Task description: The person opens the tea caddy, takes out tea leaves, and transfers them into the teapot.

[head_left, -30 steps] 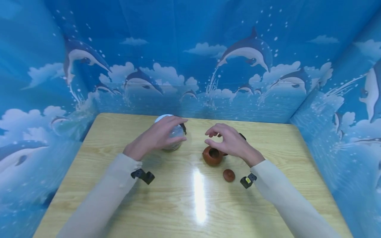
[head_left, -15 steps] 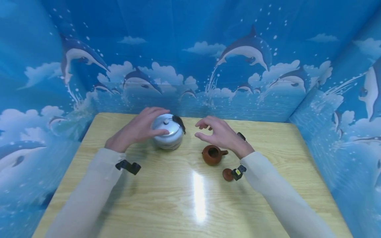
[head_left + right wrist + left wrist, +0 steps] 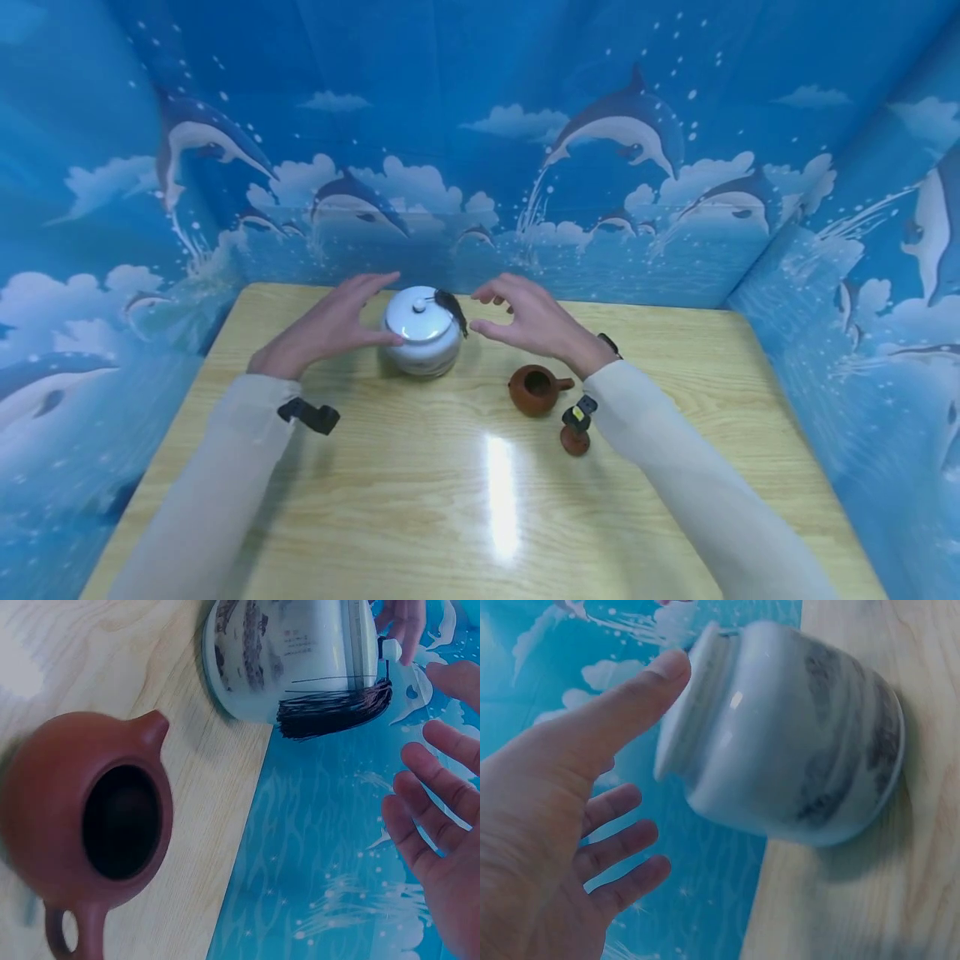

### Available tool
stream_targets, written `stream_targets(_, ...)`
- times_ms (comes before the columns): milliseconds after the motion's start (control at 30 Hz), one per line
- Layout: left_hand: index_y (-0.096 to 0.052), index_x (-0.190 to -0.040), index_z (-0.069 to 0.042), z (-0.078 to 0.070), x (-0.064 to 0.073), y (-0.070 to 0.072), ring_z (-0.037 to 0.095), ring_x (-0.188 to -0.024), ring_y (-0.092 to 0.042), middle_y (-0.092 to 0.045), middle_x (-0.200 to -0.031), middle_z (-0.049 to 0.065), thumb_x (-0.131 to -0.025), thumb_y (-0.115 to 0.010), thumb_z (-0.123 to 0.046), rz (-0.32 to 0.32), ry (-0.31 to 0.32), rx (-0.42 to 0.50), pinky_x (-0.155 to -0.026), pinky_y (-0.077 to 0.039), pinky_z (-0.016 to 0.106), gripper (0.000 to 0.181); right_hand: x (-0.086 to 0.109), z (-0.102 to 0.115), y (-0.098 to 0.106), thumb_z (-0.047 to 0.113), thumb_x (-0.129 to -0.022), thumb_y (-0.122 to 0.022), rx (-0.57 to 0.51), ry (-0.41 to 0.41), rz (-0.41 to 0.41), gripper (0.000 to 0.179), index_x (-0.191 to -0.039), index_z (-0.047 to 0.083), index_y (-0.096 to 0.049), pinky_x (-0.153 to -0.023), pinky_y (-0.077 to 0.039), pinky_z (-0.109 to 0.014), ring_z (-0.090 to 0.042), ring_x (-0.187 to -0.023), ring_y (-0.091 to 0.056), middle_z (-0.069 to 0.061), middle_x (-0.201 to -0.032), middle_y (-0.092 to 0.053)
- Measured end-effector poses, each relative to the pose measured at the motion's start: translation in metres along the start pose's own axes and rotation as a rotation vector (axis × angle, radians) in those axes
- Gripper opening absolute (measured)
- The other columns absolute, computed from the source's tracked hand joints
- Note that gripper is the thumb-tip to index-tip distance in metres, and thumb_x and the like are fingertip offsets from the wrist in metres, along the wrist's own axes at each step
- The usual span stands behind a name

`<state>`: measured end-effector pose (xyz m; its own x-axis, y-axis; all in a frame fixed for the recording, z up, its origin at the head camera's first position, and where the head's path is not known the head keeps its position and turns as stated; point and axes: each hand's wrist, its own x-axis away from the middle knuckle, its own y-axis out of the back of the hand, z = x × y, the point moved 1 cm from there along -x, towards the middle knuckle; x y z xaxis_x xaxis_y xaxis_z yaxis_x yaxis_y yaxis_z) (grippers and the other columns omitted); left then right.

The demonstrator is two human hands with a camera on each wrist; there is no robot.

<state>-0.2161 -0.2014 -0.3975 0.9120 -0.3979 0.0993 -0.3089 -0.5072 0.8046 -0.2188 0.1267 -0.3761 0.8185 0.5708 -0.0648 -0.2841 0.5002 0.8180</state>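
A white lidded jar point(image 3: 424, 354) with dark painted marks stands near the table's back edge. Its lid point(image 3: 417, 312) is on, and a black tassel point(image 3: 452, 312) hangs from the knob. To the jar's left is my left hand point(image 3: 330, 325), thumb and fingers spread apart and holding nothing; in the left wrist view its thumb overlaps the jar's rim, and contact cannot be made out. My right hand point(image 3: 532, 321) hovers to the jar's right, fingers slightly bent, nothing held. Nearer me, below that hand, sits a brown clay teapot point(image 3: 531, 398) with its mouth uncovered.
A small brown teapot lid point(image 3: 575, 442) lies on the wooden table point(image 3: 405, 500), partly behind the right wrist camera point(image 3: 579, 413). Blue dolphin-printed curtains point(image 3: 480, 150) enclose the back and both sides.
My left hand has moved left off the top of the jar, uncovering its lid. My right hand has shifted left and farther back, away from above the teapot toward the jar.
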Motion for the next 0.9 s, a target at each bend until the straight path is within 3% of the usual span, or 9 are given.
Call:
stream_targets(467, -0.018, -0.176, -0.020, 0.033, -0.001, -0.021, 0.045, -0.160, -0.034, -0.023, -0.180, 0.019, -0.080, -0.089, -0.068, 0.055, 0.028, 0.105, -0.125, -0.035, 0.075, 0.129, -0.026, 0.012, -0.008, 0.049, -0.102, -0.075, 0.020, 0.008, 0.033, 0.060, -0.151, 0.017, -0.064, -0.108, -0.057, -0.050, -0.028, -0.132, -0.061, -0.004, -0.147, -0.063)
stream_targets(767, -0.027, -0.174, -0.026, 0.038, -0.008, -0.035, 0.037, -0.162, -0.036, -0.034, -0.178, 0.009, -0.081, -0.093, -0.060, 0.069, -0.026, 0.230, -0.130, -0.032, 0.069, 0.119, -0.039, 0.017, -0.019, 0.051, -0.101, -0.076, 0.059, 0.012, 0.068, 0.064, -0.153, 0.018, -0.062, -0.114, -0.054, -0.048, -0.024, -0.134, -0.060, -0.003, -0.145, -0.063)
stream_targets(900, -0.026, -0.174, -0.024, 0.037, -0.010, -0.038, 0.036, -0.163, -0.035, -0.033, -0.178, 0.009, -0.082, -0.094, -0.055, 0.081, -0.034, 0.285, -0.132, -0.033, 0.065, 0.119, -0.044, 0.019, -0.022, 0.050, -0.101, -0.077, 0.055, 0.028, 0.078, 0.065, -0.154, 0.016, -0.061, -0.118, -0.052, -0.049, -0.024, -0.137, -0.060, -0.004, -0.147, -0.063)
